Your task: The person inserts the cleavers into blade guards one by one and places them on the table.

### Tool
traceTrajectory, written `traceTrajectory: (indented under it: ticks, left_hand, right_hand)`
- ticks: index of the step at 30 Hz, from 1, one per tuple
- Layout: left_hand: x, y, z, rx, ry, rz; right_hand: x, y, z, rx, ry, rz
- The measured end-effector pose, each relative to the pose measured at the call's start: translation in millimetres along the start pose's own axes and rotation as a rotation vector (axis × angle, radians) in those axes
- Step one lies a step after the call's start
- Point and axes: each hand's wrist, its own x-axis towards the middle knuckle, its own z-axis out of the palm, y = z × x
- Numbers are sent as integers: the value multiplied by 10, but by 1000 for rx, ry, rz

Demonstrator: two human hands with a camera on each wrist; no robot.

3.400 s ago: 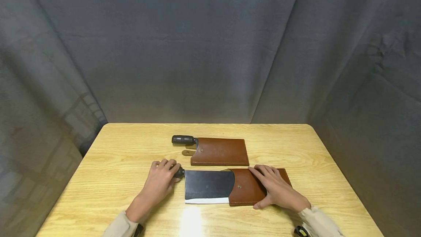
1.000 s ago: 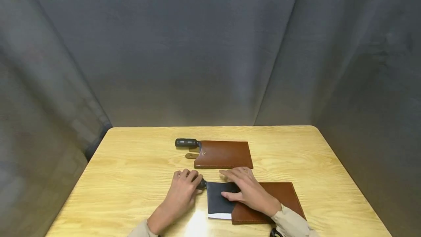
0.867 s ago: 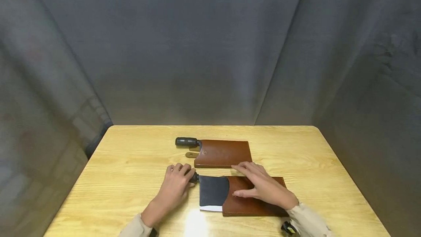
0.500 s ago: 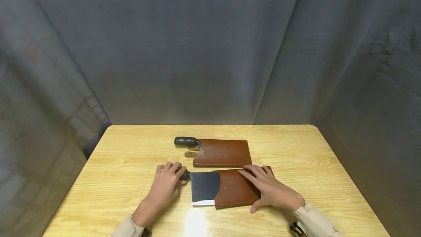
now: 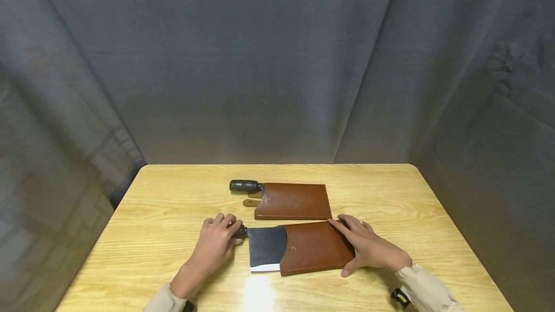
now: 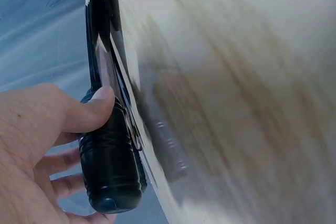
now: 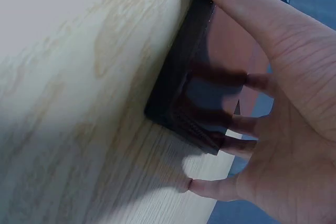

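In the head view a cleaver (image 5: 266, 248) lies near the front of the table, its dark blade partly inside a brown leather sheath (image 5: 314, 247) and its bright edge towards me. My left hand (image 5: 213, 242) grips its black handle (image 6: 110, 166), thumb on top in the left wrist view. My right hand (image 5: 368, 244) spans the sheath's right end, holding it between the thumb at the near edge and fingers at the far edge. The right wrist view has the thumb and fingers over the sheath's end (image 7: 205, 100).
Behind lies a second cleaver with a black handle (image 5: 244, 186), its blade covered by another brown sheath (image 5: 295, 200). Two small leather straps (image 5: 251, 202) stick out at its left. The wooden table (image 5: 165, 191) reaches a grey curtain (image 5: 243, 85) at the back.
Since 3.4 seconds ago, more of the blade has gone into the sheath. Over the last second, cleaver and sheath have shifted left, and my right hand has moved to the sheath's right end.
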Motion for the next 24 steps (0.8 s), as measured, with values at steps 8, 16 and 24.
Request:
traceTrajectory:
  ticks: [8, 16, 24]
  left_hand:
    - [-4, 48, 19, -9, 3, -6]
    - [-10, 31, -1, 6, 11, -20]
    - [43, 26, 3, 11, 30, 5]
  right_hand:
    - [-14, 51, 48, -50, 85, -60]
    - [13, 19, 105, -56, 136, -68]
    - [-23, 21, 133, -15, 131, -26]
